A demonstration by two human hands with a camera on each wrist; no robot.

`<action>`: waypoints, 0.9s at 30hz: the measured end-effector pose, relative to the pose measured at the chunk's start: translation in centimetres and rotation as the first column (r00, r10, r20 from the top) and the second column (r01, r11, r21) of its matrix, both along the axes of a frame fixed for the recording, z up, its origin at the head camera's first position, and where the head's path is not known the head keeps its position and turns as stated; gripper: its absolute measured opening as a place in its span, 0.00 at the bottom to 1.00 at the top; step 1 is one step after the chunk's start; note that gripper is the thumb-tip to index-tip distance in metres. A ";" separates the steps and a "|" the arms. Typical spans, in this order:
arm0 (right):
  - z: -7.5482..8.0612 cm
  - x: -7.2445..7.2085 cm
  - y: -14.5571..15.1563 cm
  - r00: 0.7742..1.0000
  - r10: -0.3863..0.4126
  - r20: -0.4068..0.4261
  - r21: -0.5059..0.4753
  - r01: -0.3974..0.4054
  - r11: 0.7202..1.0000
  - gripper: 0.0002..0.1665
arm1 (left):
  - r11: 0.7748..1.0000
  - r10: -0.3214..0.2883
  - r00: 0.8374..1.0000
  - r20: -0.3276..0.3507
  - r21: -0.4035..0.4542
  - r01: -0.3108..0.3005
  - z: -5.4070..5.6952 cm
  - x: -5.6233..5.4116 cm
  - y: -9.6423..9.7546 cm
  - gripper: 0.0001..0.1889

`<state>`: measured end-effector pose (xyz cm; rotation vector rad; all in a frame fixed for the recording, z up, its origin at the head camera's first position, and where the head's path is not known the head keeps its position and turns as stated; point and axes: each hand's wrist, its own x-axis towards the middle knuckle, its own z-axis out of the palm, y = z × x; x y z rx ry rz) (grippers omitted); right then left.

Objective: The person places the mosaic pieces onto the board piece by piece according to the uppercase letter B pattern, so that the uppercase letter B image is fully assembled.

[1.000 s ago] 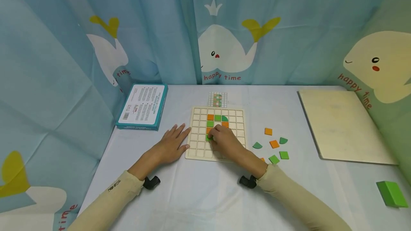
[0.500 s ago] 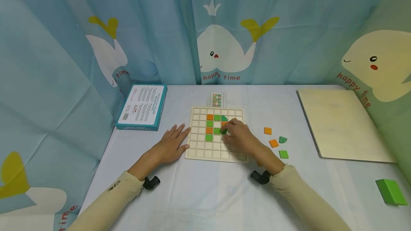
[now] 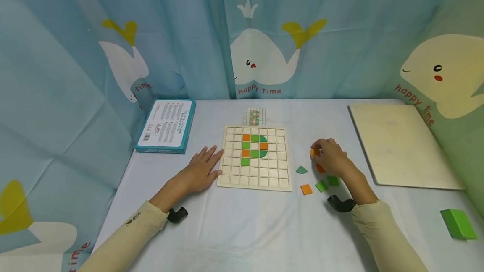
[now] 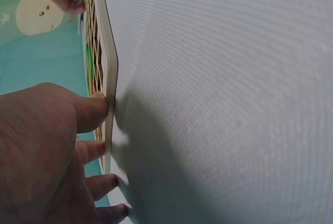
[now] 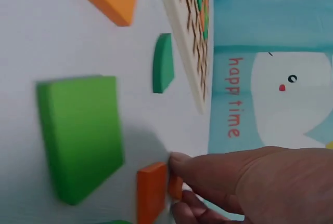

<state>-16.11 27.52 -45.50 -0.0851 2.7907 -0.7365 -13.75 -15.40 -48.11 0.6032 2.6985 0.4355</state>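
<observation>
A wooden grid board [image 3: 264, 177] lies mid-table with orange and green tiles set in it as a letter P [image 3: 254, 146]. My left hand [image 3: 206, 160] lies flat on the cloth, its fingers [image 4: 93, 112] against the board's left edge [image 4: 108, 73]. To the right of the board, my right hand [image 3: 315, 151] pinches an orange square tile [image 3: 312, 153] among the loose pieces; the right wrist view shows my fingertips [image 5: 179, 164] on the orange tile [image 5: 176, 186]. Another orange tile [image 5: 152, 193] lies beside it.
Loose pieces lie right of the board: a green quarter-round [image 3: 301, 170], an orange square [image 3: 306, 189], two green squares [image 3: 321, 186]. A pattern card [image 3: 255, 116] sits behind the board, a blue box [image 3: 166, 126] left, a wooden lid [image 3: 401, 146] right, a green block [image 3: 457, 223] front right.
My right hand left the board, where it set green pieces into the P, and moved right to the loose tiles, where it took hold of an orange one. The left hand stayed put.
</observation>
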 end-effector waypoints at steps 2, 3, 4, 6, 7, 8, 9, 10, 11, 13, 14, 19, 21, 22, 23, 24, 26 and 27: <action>-0.3 -0.1 0.2 1.000 -0.004 0.007 -0.023 0.004 1.000 0.19 | 1.000 0.000 1.000 0.001 0.002 0.000 0.0 0.0 0.0 0.37; -0.4 -0.1 0.2 1.000 -0.005 0.011 -0.034 0.005 0.999 0.18 | 1.000 0.000 1.000 0.001 0.004 0.000 0.0 0.0 0.0 0.37; -0.5 -0.1 0.1 1.000 -0.007 0.014 -0.042 0.008 0.999 0.18 | 1.000 0.000 1.000 0.001 0.006 0.000 0.0 0.0 0.0 0.37; -0.5 -0.1 0.0 1.000 -0.009 0.021 -0.055 0.010 0.998 0.18 | 1.000 -0.001 1.000 0.001 0.007 0.001 -0.1 -0.1 0.0 0.37; -0.5 -0.1 0.0 1.000 -0.009 0.023 -0.061 0.011 0.998 0.18 | 1.000 -0.001 1.000 0.002 0.008 0.001 -0.1 -0.1 0.0 0.37; -0.4 -0.1 0.0 1.000 -0.006 0.022 -0.063 0.007 0.998 0.18 | 1.000 -0.001 1.000 0.002 0.007 0.001 -0.1 -0.1 -0.1 0.37; -0.4 -0.1 0.0 1.000 -0.001 0.020 -0.064 0.003 0.998 0.18 | 1.000 -0.001 1.000 0.004 0.007 0.001 -0.1 -0.1 -0.1 0.37; -0.3 -0.1 0.0 1.000 0.004 0.015 -0.065 -0.003 0.998 0.18 | 1.000 -0.001 1.000 0.005 0.006 0.001 -0.1 -0.1 -0.1 0.37; -0.4 -0.2 0.1 1.000 0.013 0.006 -0.064 -0.012 0.998 0.18 | 1.000 -0.001 1.000 0.006 0.005 0.001 -0.1 -0.1 -0.1 0.37; -0.5 -0.2 0.2 0.999 0.026 -0.021 -0.064 -0.027 0.998 0.17 | 1.000 -0.001 1.000 0.009 0.004 0.001 -0.1 -0.1 -0.1 0.37; -0.6 -0.2 0.2 0.999 0.035 -0.041 -0.066 -0.037 0.997 0.17 | 1.000 -0.001 1.000 0.008 0.005 0.001 -0.1 -0.1 -0.1 0.37; -1.1 -0.7 -0.4 0.987 0.068 -0.146 -0.080 -0.081 0.993 0.16 | 1.000 0.000 1.000 0.005 0.001 0.000 0.0 -0.1 -0.1 0.37; -1.2 -0.9 -1.2 0.984 0.072 -0.160 -0.087 -0.087 0.992 0.16 | 1.000 -0.003 1.000 0.002 0.000 0.003 -0.1 -0.1 -0.1 0.37; -1.2 -0.9 -1.7 0.984 0.073 -0.162 -0.087 -0.088 0.992 0.16 | 1.000 -0.006 1.000 0.000 -0.003 0.006 -0.1 -0.1 -0.1 0.37; -1.1 -0.9 -2.3 0.984 0.075 -0.161 -0.087 -0.090 0.992 0.16 | 1.000 -0.008 1.000 0.001 -0.003 0.008 -0.2 -0.2 -0.1 0.37; -1.0 -0.9 -2.9 0.985 0.083 -0.155 -0.090 -0.097 0.991 0.16 | 1.000 -0.010 1.000 0.001 -0.003 0.010 -0.2 -0.2 -0.1 0.37; -0.8 -0.8 -4.4 0.984 0.106 -0.143 -0.103 -0.122 0.987 0.17 | 1.000 -0.012 1.000 0.000 -0.003 0.012 -0.2 -0.2 -0.1 0.37; -0.7 -0.7 -5.1 0.982 0.128 -0.142 -0.109 -0.144 0.983 0.17 | 1.000 -0.013 1.000 0.001 -0.005 0.013 -0.2 -0.2 -0.1 0.37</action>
